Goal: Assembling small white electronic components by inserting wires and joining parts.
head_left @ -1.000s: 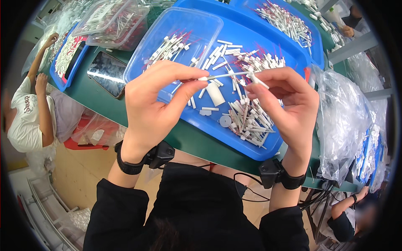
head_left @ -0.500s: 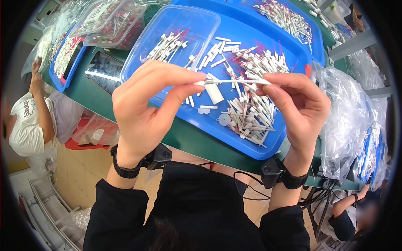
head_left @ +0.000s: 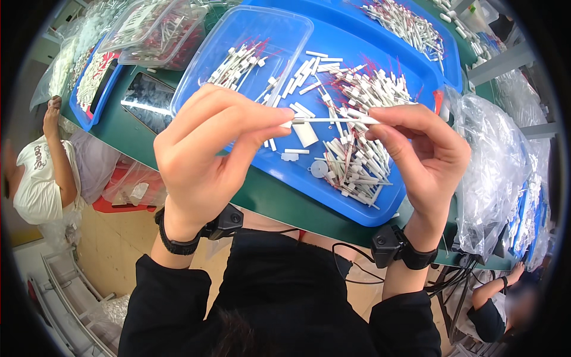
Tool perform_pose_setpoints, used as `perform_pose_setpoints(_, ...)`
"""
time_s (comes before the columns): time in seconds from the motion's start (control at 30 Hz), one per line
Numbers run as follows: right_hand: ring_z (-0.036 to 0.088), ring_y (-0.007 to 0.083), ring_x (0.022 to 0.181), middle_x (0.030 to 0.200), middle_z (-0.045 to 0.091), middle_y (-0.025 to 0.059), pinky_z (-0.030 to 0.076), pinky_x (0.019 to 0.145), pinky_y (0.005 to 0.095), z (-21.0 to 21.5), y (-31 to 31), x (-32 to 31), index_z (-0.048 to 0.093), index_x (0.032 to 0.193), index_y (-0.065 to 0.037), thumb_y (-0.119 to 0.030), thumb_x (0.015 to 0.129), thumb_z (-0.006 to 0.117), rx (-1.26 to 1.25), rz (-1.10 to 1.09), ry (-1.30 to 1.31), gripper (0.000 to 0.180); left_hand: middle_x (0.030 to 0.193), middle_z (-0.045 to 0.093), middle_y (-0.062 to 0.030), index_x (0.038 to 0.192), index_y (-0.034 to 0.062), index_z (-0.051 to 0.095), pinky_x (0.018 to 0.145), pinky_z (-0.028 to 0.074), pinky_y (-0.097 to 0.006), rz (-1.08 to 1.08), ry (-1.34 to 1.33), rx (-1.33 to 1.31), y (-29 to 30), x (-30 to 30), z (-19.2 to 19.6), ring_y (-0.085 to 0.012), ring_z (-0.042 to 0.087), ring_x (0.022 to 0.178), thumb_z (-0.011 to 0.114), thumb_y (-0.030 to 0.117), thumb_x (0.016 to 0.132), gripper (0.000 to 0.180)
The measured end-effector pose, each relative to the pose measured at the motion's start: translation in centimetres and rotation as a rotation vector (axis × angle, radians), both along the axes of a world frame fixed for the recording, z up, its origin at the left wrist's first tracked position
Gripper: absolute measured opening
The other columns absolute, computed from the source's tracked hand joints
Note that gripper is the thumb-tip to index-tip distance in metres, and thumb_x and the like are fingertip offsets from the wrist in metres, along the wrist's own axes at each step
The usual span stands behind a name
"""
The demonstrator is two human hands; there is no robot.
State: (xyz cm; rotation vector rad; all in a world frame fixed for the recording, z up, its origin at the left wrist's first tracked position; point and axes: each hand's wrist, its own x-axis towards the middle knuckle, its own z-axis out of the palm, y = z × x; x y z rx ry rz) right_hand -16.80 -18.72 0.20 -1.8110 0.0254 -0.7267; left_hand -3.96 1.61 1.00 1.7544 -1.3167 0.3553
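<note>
two hands, one thin white stick, three blue trays, two wristbands

Both hands raised, left hand and right hand pinching.

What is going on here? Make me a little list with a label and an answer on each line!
left hand: pinches one end of a thin white stick
right hand: pinches the other end of the stick
stick position: level, held above the blue tray
in the tray: many small white pieces with red wires
under the tray: green table
at right: clear plastic bags
</note>
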Motion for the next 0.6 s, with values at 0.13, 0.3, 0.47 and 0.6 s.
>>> perform_pose_setpoints(0.13, 0.068, 0.0123, 0.077, 0.085, 0.073, 0.0085, 0.052, 0.068, 0.0229, 0.1, -0.1, -0.1, 0.074, 0.096, 0.003, 0.008, 0.078, 0.072, -0.051, -0.006, -0.008, 0.019, 0.078, 0.069, -0.0077, 0.085, -0.002, 0.071, 0.065, 0.046, -0.029, 0.016, -0.015, -0.007, 0.1, -0.2, 0.2, -0.0182, 0.06, 0.069, 0.073, -0.01, 0.071, 0.017)
perform_pose_setpoints(0.3, 0.068, 0.015, 0.071, 0.082, 0.072, 0.0082, 0.052, 0.065, 0.0241, 0.0, 0.1, 0.3, 0.074, 0.092, -0.001, 0.007, 0.075, 0.073, -0.276, -0.003, -0.068, 0.018, 0.075, 0.068, -0.0073, 0.084, -0.0016, 0.072, 0.063, 0.046, -0.029, 0.003, -0.035, 0.011, -0.3, -0.5, 0.1, -0.019, 0.059, 0.068, 0.074, -0.009, 0.068, 0.017)
perform_pose_setpoints(0.47, 0.066, 0.0181, 0.071, 0.083, 0.069, 0.0081, 0.051, 0.063, 0.0263, 0.0, 1.3, 0.8, 0.07, 0.091, -0.001, 0.008, 0.075, 0.073, -0.379, 0.011, -0.075, 0.018, 0.074, 0.067, -0.0075, 0.083, -0.0005, 0.072, 0.062, 0.045, -0.028, -0.03, 0.002, 0.016, -0.9, -1.1, 0.0, -0.0193, 0.06, 0.067, 0.076, -0.006, 0.068, 0.017)
perform_pose_setpoints(0.6, 0.065, 0.0193, 0.073, 0.084, 0.067, 0.0076, 0.05, 0.062, 0.0273, -0.4, 1.7, 1.1, 0.067, 0.09, -0.001, 0.008, 0.075, 0.072, -0.383, 0.008, -0.113, 0.018, 0.074, 0.068, -0.0075, 0.083, -0.0002, 0.072, 0.062, 0.045, -0.028, -0.017, 0.041, 0.014, -0.9, -1.3, 0.1, -0.0191, 0.06, 0.066, 0.076, -0.006, 0.069, 0.016)
